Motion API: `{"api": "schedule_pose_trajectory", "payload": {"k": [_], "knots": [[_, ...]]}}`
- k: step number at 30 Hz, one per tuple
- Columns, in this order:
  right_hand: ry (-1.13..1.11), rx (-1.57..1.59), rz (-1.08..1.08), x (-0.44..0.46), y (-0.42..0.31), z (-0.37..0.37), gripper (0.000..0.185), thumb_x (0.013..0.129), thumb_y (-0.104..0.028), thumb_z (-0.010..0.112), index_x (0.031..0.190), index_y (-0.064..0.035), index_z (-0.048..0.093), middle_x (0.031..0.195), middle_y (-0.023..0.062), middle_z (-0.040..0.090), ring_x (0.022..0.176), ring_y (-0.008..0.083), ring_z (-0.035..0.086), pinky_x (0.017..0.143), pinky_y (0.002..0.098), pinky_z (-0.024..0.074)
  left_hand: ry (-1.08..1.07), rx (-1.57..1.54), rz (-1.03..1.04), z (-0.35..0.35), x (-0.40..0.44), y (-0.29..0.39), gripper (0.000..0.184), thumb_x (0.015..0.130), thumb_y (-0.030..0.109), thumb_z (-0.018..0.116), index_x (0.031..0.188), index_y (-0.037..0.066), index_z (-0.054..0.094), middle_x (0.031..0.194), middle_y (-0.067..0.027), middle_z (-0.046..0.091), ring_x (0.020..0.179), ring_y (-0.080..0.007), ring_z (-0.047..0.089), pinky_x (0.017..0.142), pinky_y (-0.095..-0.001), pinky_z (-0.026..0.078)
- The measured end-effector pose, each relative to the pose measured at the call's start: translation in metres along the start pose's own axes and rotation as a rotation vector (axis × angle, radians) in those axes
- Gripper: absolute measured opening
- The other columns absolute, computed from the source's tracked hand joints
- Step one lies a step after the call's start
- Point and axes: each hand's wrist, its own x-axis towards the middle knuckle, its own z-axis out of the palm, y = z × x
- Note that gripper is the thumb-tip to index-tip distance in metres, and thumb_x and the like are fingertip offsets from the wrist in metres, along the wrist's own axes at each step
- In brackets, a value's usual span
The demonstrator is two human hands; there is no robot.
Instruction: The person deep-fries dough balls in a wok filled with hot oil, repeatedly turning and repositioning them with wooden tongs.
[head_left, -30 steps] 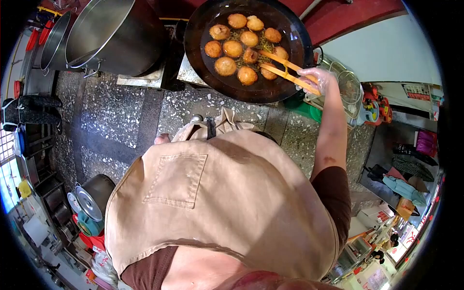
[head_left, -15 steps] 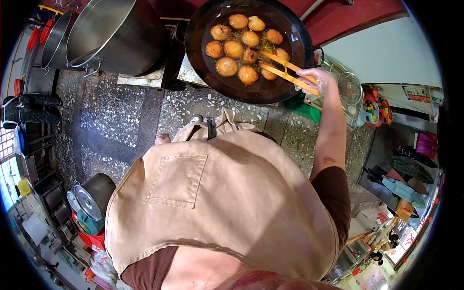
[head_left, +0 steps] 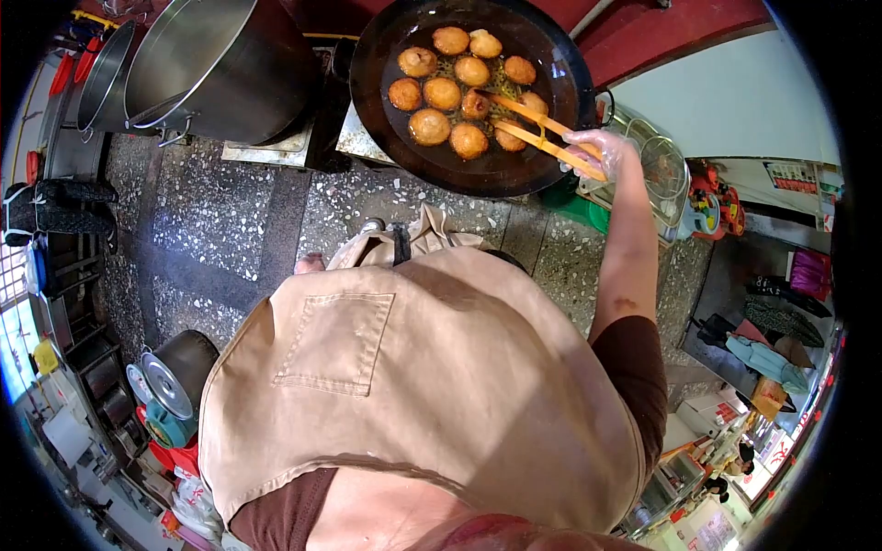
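We see the tan apron filling the lower middle, hiding most of the person's left side. Dark wok top centre, big pot beside it, wire strainer right of the wok. Wooden tongs reach over the oil, legs spread; the right hand curls closed around them, covering part. Left hand barely shows at the apron's edge; we can't tell its state. A dozen fried balls sit in the wok, the dark-browned ball at the tongs' upper tip. Versus one second back, we note that tip reaching slightly farther left; ball layout matches.
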Motion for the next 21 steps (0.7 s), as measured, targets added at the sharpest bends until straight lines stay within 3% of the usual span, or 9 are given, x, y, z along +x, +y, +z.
{"api": "schedule_pose_trajectory", "payload": {"k": [4,6,10,15,17,19,21], "knots": [[-0.052,-0.013,-0.004,0.001,0.0,0.0,0.043,0.079,-0.038,0.074,0.102,-0.0037,0.061,0.078,0.0115,0.064,0.055,0.021,0.058,0.048,0.033,0.0484,0.046,0.114,-0.059,-0.004,-0.047,0.046,0.027,0.082,0.028,0.065,0.104,0.016,0.073,0.102,-0.0058,0.072,0.094,-0.0181,0.067,0.084,-0.0336,0.051],[-0.021,-0.011,-0.002,0.0,-0.001,0.0,0.043,0.079,-0.038,0.073,0.103,-0.0037,0.061,0.078,0.0119,0.064,0.055,0.021,0.058,0.048,0.033,0.0484,0.171,0.203,-0.118,-0.001,-0.08,0.09,0.023,0.085,0.018,0.055,0.091,0.025,0.076,0.097,-0.0068,0.072,0.086,-0.0227,0.068,0.081,-0.037,0.053],[-0.056,-0.033,0.024,0.0,-0.004,-0.001,0.038,0.077,-0.036,0.076,0.096,-0.0055,0.063,0.079,0.0091,0.065,0.061,0.0207,0.061,0.054,0.034,0.0508,0.14,0.187,-0.113,0.002,-0.06,0.07,0.021,0.083,0.024,0.058,0.094,0.029,0.075,0.1,-0.0077,0.071,0.092,-0.0259,0.068,0.083,-0.0392,0.054],[-0.006,-0.018,0.01,-0.003,-0.003,0.003,0.036,0.078,-0.035,0.075,0.095,-0.0052,0.063,0.077,0.0091,0.064,0.059,0.0209,0.06,0.052,0.0338,0.0497,0.098,0.134,-0.092,0.005,-0.045,0.053,0.02,0.083,0.025,0.06,0.096,0.028,0.075,0.1,-0.0062,0.071,0.091,-0.0253,0.068,0.083,-0.0387,0.053],[-0.028,-0.027,0.026,0.002,-0.002,0.0,0.042,0.079,-0.039,0.073,0.102,-0.005,0.062,0.079,0.0119,0.065,0.056,0.0202,0.059,0.05,0.0323,0.0488,0.104,0.134,-0.076,-0.001,-0.064,0.072,0.02,0.082,0.025,0.061,0.096,0.026,0.075,0.1,-0.0073,0.071,0.092,-0.0256,0.068,0.083,-0.0383,0.053],[-0.049,-0.004,0.031,0.002,-0.003,0.0,0.037,0.08,-0.035,0.073,0.098,-0.0046,0.062,0.077,0.011,0.064,0.055,0.0214,0.059,0.048,0.0337,0.0478,0.111,0.133,-0.061,-0.005,-0.07,0.082,0.019,0.082,0.026,0.062,0.096,0.025,0.075,0.1,-0.0085,0.071,0.092,-0.026,0.068,0.084,-0.038,0.053],[-0.07,0.02,0.035,0.002,-0.004,0.0,0.032,0.08,-0.031,0.073,0.094,-0.0043,0.062,0.075,0.0101,0.063,0.053,0.0226,0.058,0.047,0.035,0.0469,0.186,0.294,-0.062,-0.011,-0.062,0.087,0.024,0.086,0.019,0.058,0.104,0.014,0.073,0.098,-0.0074,0.072,0.092,-0.0178,0.067,0.085,-0.0313,0.05]]}}
